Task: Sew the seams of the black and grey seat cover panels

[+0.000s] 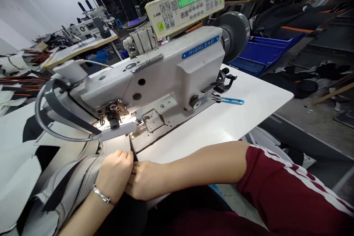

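A pale fabric piece [117,145] with a dark edge lies in front of the needle area of a HIGHLEAD sewing machine [160,77]. My left hand [117,171], with a silver bracelet at the wrist, is closed on the near edge of this fabric. Touching it on the right, my right hand [146,179] pinches the same edge, a ring on one finger. The fingertips of both hands are mostly hidden. More layered grey fabric [80,177] with black strips bunches beside my left forearm. A lit lamp [118,129] on a bendy metal neck partly covers the needle.
Blue thread snips [229,100] lie on the white tabletop [257,92] at right. A control panel [188,5] sits above the machine, near its handwheel [235,37]. Behind are blue crates [260,53] of dark material, thread cones [125,0] and another sewing station [85,31].
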Tool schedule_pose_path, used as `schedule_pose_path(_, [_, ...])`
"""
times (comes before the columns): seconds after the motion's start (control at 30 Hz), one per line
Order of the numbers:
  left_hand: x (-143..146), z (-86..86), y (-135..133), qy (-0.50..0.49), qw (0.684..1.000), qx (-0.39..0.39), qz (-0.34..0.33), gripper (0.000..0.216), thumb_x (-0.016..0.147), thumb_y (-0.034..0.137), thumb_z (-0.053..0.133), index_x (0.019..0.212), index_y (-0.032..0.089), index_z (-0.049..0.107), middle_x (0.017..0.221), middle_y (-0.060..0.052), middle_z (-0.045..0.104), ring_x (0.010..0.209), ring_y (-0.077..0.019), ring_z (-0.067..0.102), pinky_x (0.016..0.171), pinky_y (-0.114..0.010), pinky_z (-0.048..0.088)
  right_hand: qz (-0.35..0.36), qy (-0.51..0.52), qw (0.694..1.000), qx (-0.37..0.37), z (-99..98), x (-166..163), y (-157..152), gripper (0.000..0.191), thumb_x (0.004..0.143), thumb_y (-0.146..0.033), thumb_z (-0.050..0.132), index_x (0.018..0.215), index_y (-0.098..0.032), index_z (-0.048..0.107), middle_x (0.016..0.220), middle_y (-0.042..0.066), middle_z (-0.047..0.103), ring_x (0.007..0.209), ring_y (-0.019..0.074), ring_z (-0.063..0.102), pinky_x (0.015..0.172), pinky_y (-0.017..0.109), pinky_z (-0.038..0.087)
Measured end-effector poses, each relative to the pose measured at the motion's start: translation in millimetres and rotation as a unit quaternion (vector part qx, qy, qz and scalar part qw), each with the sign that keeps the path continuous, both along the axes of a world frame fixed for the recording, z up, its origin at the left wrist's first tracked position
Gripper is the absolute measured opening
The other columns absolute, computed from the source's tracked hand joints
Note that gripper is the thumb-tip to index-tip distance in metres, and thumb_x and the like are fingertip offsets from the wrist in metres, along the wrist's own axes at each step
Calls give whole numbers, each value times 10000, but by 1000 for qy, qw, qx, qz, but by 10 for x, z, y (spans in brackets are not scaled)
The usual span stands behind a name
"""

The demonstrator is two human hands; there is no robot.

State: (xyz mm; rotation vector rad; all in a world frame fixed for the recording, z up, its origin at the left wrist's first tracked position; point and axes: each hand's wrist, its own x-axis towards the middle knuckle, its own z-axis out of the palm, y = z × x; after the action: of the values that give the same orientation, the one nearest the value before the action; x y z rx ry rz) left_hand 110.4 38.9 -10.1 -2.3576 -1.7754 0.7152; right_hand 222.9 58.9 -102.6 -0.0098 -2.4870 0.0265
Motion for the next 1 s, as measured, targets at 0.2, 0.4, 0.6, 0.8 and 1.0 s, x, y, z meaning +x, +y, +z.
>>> schedule_pose_path(0.2, [-132,-91,5,-48,994,58,-74,207,789,7,524,719,170,630,773,-58,652,725,-247,620,644,-363,506,-17,-8,1000,6,-6,-41,58,219,859,-86,453,853,-113,671,845,102,695,761,203,615,748,362,484])
schedule_pose_path(0.4, [-283,-204,50,-79,961,163,-207,228,765,-22,498,661,170,563,758,-54,629,628,-204,565,572,-323,464,-21,40,999,10,9,-27,-52,242,904,-144,449,904,-89,685,785,106,680,717,207,628,685,353,484])
schedule_pose_path(0.6, [-311,-252,169,-150,943,181,-235,259,822,-2,448,658,175,543,657,-22,582,618,-171,534,579,-281,433,3,-18,1000,-7,-3,-79,64,267,925,-131,430,985,-101,688,880,90,707,791,199,629,743,346,475])
schedule_pose_path(0.8, [-409,-326,264,-182,939,179,-230,269,837,9,432,650,184,517,630,-17,545,610,-166,504,573,-276,401,4,-56,998,-5,-32,-149,158,223,938,-140,452,1023,-106,656,964,116,697,873,192,622,815,349,464])
schedule_pose_path(1.0, [-488,-349,365,-189,937,192,-222,268,790,-17,422,634,195,473,602,-8,507,576,-160,480,540,-279,371,-7,-64,998,-19,2,-160,248,285,950,-156,416,1107,-100,648,1033,99,693,954,223,617,877,376,458])
